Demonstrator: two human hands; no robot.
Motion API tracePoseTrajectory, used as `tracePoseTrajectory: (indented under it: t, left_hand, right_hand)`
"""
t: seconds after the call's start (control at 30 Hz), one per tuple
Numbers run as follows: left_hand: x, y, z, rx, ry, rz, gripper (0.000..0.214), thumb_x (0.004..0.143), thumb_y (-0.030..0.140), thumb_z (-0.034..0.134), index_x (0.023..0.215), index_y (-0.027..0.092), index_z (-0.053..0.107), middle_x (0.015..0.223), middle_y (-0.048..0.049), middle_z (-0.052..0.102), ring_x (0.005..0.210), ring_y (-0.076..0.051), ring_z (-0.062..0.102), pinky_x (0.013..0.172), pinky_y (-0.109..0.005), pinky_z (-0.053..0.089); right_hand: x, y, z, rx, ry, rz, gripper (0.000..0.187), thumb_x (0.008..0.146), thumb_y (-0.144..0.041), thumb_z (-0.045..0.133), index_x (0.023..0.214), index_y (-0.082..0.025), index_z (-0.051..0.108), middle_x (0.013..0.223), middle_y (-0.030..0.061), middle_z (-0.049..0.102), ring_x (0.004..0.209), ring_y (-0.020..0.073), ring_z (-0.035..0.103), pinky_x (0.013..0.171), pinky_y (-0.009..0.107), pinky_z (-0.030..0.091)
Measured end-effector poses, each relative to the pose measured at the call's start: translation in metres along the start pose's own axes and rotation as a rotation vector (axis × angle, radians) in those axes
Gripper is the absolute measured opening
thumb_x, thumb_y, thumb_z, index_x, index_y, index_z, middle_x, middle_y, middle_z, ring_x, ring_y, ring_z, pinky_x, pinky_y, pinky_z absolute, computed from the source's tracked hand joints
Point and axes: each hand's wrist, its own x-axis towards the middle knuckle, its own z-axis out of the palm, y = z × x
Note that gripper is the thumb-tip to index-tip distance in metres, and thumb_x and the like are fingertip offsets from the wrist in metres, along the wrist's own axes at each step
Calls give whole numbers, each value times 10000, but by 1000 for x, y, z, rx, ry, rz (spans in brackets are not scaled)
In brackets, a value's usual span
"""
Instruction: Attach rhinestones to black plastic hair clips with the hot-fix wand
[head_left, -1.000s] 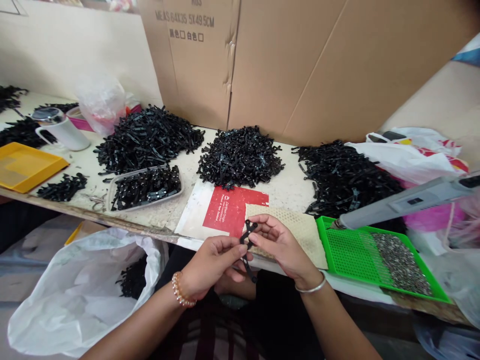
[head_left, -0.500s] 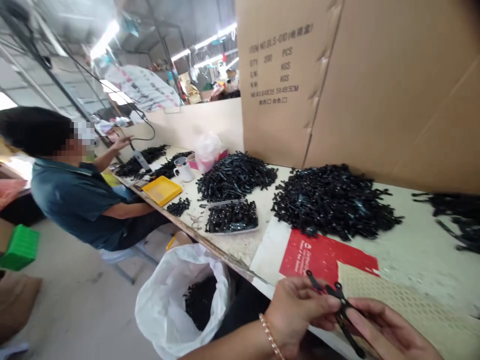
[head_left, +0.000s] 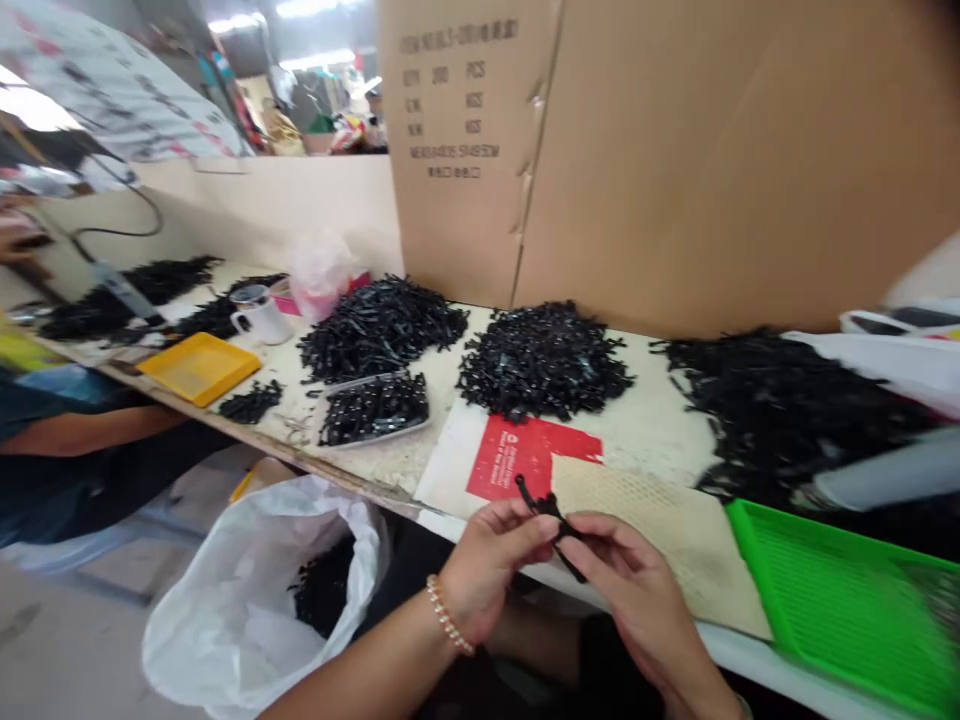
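Observation:
My left hand point(head_left: 491, 562) and my right hand point(head_left: 626, 585) meet at the table's front edge, both pinched on a small black plastic strip piece point(head_left: 551, 518) held between them. The piece sticks out above my fingers and a thin black leg hangs below. On the table behind lie three heaps of black parts: a left heap point(head_left: 382, 325), a middle heap point(head_left: 544, 360) and a right heap point(head_left: 780, 400). A clear tray of black pieces point(head_left: 373, 408) sits near the front edge.
A red and white sheet point(head_left: 525, 455), a perforated beige mat point(head_left: 660, 515) and a green mesh tray point(head_left: 847, 600) lie in front. A white bag holding black parts point(head_left: 247, 600) hangs below the table. A yellow tray point(head_left: 199, 367), a mug point(head_left: 259, 315), cardboard boxes point(head_left: 637, 150) and a co-worker's arm point(head_left: 82, 430) are to the left.
The view swung far left, then back right, so the green tray is in sight again. My hands stay together on the black piece, now pinched closer.

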Motion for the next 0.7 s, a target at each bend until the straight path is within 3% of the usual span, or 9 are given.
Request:
tracePoseTrajectory:
  t: [0.17, 0.4, 0.7]
  left_hand:
    - [-1, -4, 3, 54, 31, 37, 294, 525, 288, 870, 654, 137, 653, 663, 2, 638, 595, -78, 551, 635, -211, 446]
    - [-6, -15, 6, 47, 23, -12, 304, 519, 304, 869, 683, 141, 670, 721, -12, 661, 621, -93, 566, 633, -223, 443]
    - [-14, -14, 15, 65, -41, 98, 327, 463, 335, 885, 590, 124, 669, 556, -5, 599, 511, -74, 471, 562, -219, 377]
  right_hand:
    - [-6, -1, 0, 28, -61, -123, 238, 693, -331, 794, 857, -204, 678, 901, 37, 622, 782, 145, 597, 684, 218, 537]
    - [-23, 5, 0, 8, 9, -70, 307, 695, -393, 787, 879, -187, 653, 844, 50, 637, 777, 178, 611, 695, 261, 547]
    - [-33, 7, -10, -40, 108, -29, 409, 615, -434, 813, 906, -176, 684, 948, 91, 672, 871, 246, 646, 781, 295, 568]
